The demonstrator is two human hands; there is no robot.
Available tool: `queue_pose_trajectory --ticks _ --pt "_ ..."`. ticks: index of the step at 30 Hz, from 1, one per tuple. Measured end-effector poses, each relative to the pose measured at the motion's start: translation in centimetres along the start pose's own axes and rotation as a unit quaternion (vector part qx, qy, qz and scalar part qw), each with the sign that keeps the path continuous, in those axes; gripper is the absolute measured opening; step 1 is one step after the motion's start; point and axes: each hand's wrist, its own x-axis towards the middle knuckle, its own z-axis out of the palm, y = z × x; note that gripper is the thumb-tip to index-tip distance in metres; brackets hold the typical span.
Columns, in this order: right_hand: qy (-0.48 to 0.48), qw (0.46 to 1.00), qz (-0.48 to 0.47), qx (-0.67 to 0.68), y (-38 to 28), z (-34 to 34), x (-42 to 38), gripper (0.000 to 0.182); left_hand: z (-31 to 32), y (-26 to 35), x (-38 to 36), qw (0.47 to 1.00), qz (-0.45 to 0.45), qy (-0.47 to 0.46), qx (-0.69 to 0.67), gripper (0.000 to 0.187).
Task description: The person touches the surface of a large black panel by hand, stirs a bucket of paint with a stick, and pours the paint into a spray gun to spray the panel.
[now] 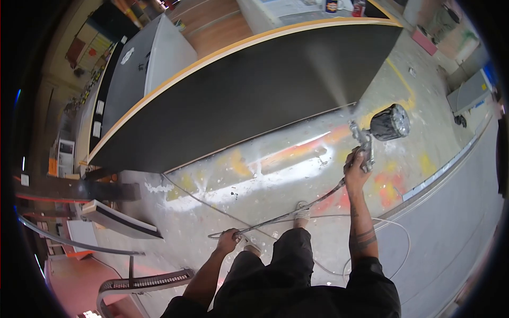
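Observation:
My right hand [357,165] is wrapped round the handle of a spray gun [362,139], with a paint-smeared cup [389,123] on its right side. A pale mist leaves the nozzle toward a long dark panel [254,90] with a light wooden edge. From the gun's handle a dark hose [297,213] runs down and left to my left hand [229,240], whose fingers are closed round it. The gun stays apart from the panel, near its lower right part.
The concrete floor [212,199] bears white, yellow and red paint marks. A thin hose loops around my feet. At the left lie a dark-faced board [122,220] and a curved metal frame [151,281]. A grey sheet [445,212] lies at the right.

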Motion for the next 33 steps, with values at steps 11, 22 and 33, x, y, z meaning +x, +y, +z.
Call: queue_pose_trajectory --ticks 11,22,33 --pt "-0.226 0.974 -0.016 -0.003 2.9 16.7 -17.7 0.024 0.2 -17.7 -10.6 0.988 -0.087 0.1 -0.078 0.016" --pt "-0.381 0.924 -0.033 -0.013 7.1 39.1 -34.3 0.023 0.0 -29.4 -20.7 0.918 -0.194 0.265 -0.221 0.017" --pt "-0.48 0.875 -0.047 0.048 9.6 61.3 -52.7 0.019 0.4 -36.0 -27.3 0.832 -0.305 0.336 -0.319 0.02"
